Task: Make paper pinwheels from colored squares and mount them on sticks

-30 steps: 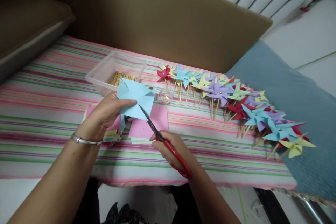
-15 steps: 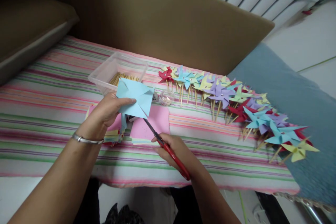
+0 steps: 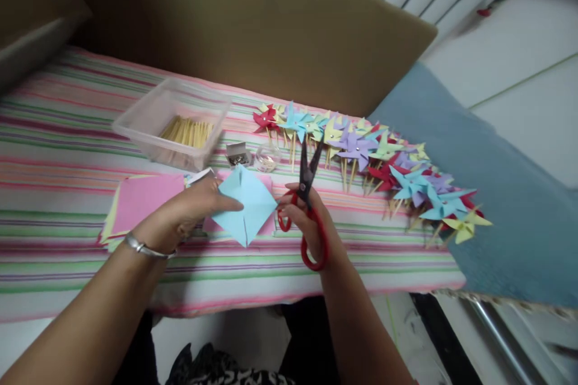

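My left hand [image 3: 198,201] is closed on a light blue paper square [image 3: 250,207], its thumb lying on top. The square is turned corner-up, and slits run in from its corners. My right hand [image 3: 311,216] grips red-handled scissors [image 3: 309,174] by the handles, their dark blades parted and pointing away from me. Its fingertips are at the right corner of the blue paper. Beneath the blue square lies a pink paper stack [image 3: 267,225]. Left of my left hand is another stack of coloured paper [image 3: 142,201], pink on top.
A clear plastic box [image 3: 135,126] holds wooden sticks [image 3: 189,131]. Beside it are a small open box of metal bits [image 3: 238,155] and a round clear container [image 3: 267,157]. Many paper pinwheels [image 3: 356,147] on sticks line the table's right side. A brown board [image 3: 253,30] stands behind.
The scissors have come away from the blue paper and swung upright with blades apart. The paper has been turned to a diamond position, and my right hand has moved up to its right corner.
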{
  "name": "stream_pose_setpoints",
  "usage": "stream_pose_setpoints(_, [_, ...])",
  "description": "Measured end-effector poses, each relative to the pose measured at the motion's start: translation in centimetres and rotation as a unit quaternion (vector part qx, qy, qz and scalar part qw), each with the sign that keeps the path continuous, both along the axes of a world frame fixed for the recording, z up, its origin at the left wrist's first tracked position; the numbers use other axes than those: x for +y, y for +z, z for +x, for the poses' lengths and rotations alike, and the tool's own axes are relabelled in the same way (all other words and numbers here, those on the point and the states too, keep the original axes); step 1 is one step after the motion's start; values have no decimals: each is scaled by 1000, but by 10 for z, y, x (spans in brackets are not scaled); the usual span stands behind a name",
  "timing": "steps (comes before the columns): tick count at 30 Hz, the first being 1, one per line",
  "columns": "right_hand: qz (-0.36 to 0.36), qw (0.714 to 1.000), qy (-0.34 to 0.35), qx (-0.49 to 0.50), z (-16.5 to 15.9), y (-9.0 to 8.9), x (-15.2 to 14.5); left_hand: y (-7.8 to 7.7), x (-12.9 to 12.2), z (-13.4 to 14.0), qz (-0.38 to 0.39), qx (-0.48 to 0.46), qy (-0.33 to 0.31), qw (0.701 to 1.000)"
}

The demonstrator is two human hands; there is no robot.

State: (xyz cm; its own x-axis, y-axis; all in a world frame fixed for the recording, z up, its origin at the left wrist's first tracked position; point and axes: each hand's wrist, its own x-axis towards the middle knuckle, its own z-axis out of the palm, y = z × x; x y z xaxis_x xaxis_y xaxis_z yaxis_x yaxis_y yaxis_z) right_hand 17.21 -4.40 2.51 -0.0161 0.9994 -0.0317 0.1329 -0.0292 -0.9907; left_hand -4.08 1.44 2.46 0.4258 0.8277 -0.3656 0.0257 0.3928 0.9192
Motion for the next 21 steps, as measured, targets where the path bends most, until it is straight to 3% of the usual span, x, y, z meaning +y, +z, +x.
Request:
stream_pose_setpoints(3, [-24,999,22,33,-1,-4,5,-13,-6,16,-14,25,-88,996])
stream_pose_setpoints(7, [-58,996,63,32,3,-12,9,-19,-8,21,-22,23,-115,993])
stream_pose_setpoints(10, [-62,995,58,55,2,-16,10,-16,-5,19,-37,-2,-77,996])
stream_pose_setpoints(16, [-5,986,-47,162,-11,-21,11,-14,-5,29,-74,-165,94,979])
stream_pose_setpoints(21, [29,979,-112,169,-24,-23,11,-16,-20,49,-84,-204,86,972])
